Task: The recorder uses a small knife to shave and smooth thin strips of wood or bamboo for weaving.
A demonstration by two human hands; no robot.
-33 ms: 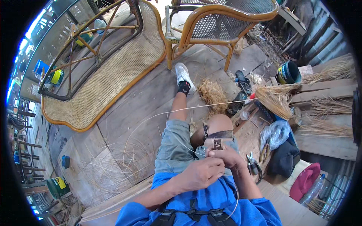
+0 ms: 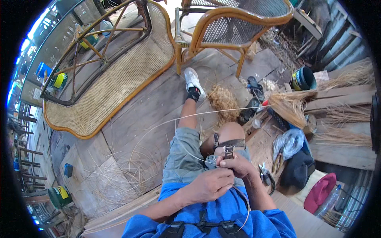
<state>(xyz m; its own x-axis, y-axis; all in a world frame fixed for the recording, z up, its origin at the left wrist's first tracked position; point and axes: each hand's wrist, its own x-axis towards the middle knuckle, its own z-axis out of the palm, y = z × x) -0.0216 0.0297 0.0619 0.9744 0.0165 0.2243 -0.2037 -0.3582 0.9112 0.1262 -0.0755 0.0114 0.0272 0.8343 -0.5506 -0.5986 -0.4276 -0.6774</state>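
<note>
A dark strap [image 2: 235, 142] circles my bent right knee, and a small metal fitting [image 2: 228, 152] sits at it. My right hand [image 2: 239, 166] is closed right below this fitting, thumb pressed on top. A thin pale cane strand [image 2: 189, 150] comes in from the left to the fingers of that hand. My left hand [image 2: 213, 184] is closed just nearer to me, touching or almost touching the right one; its fingers pinch the strand. The strand's other stretch [image 2: 249, 208] curves down past my right forearm over the blue shirt. The exact pinch points are hidden.
Loose strands [image 2: 127, 170] lie coiled on the floor at left. A woven-cane bench [image 2: 139, 65] and a rattan armchair [image 2: 210, 20] stand ahead. At right are pliers [image 2: 266, 176], a plastic bag [image 2: 289, 143], a cane bundle [image 2: 291, 107], a black bucket [image 2: 304, 77] and shavings [image 2: 223, 101].
The strand beside my right forearm has shifted slightly, and the metal fitting is tilted a little differently. Both hands stay in nearly the same place.
</note>
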